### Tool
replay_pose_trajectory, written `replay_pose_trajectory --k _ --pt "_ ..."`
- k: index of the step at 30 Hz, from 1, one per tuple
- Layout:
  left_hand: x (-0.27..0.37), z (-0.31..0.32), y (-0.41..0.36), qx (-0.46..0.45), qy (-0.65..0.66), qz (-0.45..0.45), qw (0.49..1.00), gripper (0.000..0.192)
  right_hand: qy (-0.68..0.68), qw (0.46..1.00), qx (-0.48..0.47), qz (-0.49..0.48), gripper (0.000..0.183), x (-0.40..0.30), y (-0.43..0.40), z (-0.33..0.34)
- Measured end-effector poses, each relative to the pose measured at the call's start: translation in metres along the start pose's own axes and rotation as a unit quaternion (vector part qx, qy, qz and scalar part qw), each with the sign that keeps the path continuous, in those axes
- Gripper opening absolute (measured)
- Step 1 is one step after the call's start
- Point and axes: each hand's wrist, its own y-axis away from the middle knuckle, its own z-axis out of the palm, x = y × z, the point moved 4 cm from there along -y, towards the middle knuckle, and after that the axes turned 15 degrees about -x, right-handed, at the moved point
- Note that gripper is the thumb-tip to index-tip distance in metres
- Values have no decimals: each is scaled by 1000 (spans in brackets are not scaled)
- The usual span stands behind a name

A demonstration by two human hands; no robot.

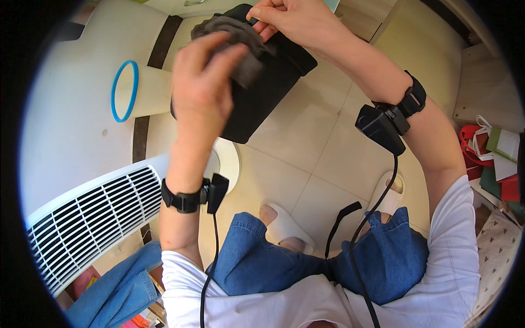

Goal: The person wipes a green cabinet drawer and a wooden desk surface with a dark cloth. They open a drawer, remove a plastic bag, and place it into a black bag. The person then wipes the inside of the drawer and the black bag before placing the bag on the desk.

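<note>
A black, flat-sided bag or case [262, 98] hangs tilted before me, above the tiled floor. My right hand [279, 16] pinches a small dark tab at its upper edge between thumb and fingers. A crumpled grey cloth [229, 30] lies against the upper part of the black bag. My left hand [203, 78], blurred by motion, has its fingers curled on that cloth. Part of the bag is hidden behind my left hand and wrist.
At left stand a pale bin with a blue rim [132, 91] and a white appliance with a slatted grille [98, 217]. Jeans [119, 287] hang below it. Paper bags [498, 160] crowd the right side. Black cables [353, 246] run from my wrist devices.
</note>
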Motion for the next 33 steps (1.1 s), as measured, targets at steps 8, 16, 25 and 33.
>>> replay_pose_trajectory --k 8,16,25,33 --pt "-44 -11 5 4 82 -163 983 36 -13 1000 -1 -7 20 7 -7 -5" --pt "13 15 104 -114 -76 55 989 30 -8 999 24 48 22 11 3 -11" --pt "44 59 33 -140 -90 41 985 30 -12 1000 11 27 21 -11 -8 7" --pt "33 20 77 -148 -78 47 985 24 -4 998 23 66 18 14 15 -15"
